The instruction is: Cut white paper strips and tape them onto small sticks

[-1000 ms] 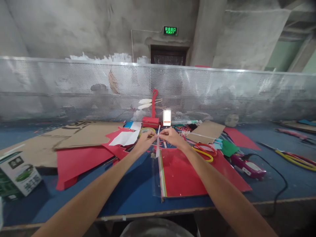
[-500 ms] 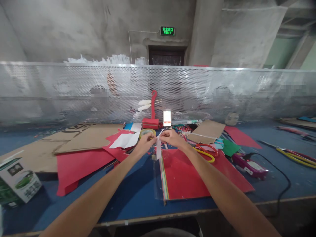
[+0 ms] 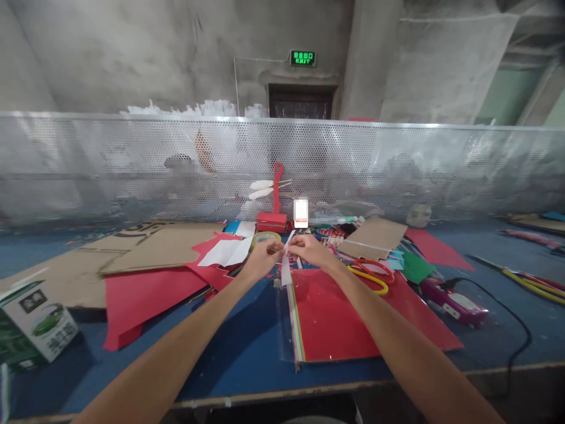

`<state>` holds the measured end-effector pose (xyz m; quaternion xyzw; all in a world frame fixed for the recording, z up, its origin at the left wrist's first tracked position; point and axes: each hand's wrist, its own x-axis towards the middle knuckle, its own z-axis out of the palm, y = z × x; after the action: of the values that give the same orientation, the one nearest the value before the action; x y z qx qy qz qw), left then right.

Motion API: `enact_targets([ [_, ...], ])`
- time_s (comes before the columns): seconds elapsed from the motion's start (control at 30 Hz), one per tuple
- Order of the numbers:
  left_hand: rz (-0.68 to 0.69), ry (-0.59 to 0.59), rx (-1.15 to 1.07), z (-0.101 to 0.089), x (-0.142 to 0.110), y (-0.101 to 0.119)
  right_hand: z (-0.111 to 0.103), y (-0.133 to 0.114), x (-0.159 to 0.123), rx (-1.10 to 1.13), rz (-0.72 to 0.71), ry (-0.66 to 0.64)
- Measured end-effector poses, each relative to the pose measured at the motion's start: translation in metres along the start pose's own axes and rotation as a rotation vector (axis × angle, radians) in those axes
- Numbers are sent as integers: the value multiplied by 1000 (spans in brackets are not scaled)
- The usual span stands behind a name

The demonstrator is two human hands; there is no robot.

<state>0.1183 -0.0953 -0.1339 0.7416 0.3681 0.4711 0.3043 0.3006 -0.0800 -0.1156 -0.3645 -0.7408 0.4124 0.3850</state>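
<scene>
A narrow white paper strip (image 3: 286, 274) runs between my two hands, its lower end hanging down and its upper tip poking up above the fingers. My left hand (image 3: 263, 257) pinches it from the left, and my right hand (image 3: 309, 249) pinches it from the right, fingertips close together. Beneath them lies a pack of coloured paper with a red top sheet (image 3: 348, 318), partly in clear plastic. Just behind my left hand is a roll of yellowish tape (image 3: 266, 238), partly covered. A white sheet of paper (image 3: 226, 252) rests to the left.
Cardboard pieces (image 3: 154, 250) and red paper (image 3: 150, 300) fill the left side, with a green-white carton (image 3: 39, 324) in front. Yellow-and-red-handled scissors (image 3: 375, 280), a purple device with a cord (image 3: 454, 301) and more scissors (image 3: 525, 282) lie right. A perforated metal screen (image 3: 353, 159) stands behind.
The view has shifted slightly, so the scene sits a little lower and further right. Both hands stay at the strip, whose upper tip now shows more clearly between the fingers.
</scene>
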Motion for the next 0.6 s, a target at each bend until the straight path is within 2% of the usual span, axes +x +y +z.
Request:
enact_targets([
  [0.17, -14, 46, 52, -1, 1, 3, 1, -3, -2, 3, -2, -18],
  [0.3, -16, 19, 40, 0, -1, 3, 4, -5, -5, -8, -17, -27],
  [0.47, -3, 12, 19, 0, -2, 0, 4, -5, -6, -67, -106, -32],
  [0.6, -6, 2, 16, 0, -1, -2, 2, -3, -5, -141, -124, 15],
])
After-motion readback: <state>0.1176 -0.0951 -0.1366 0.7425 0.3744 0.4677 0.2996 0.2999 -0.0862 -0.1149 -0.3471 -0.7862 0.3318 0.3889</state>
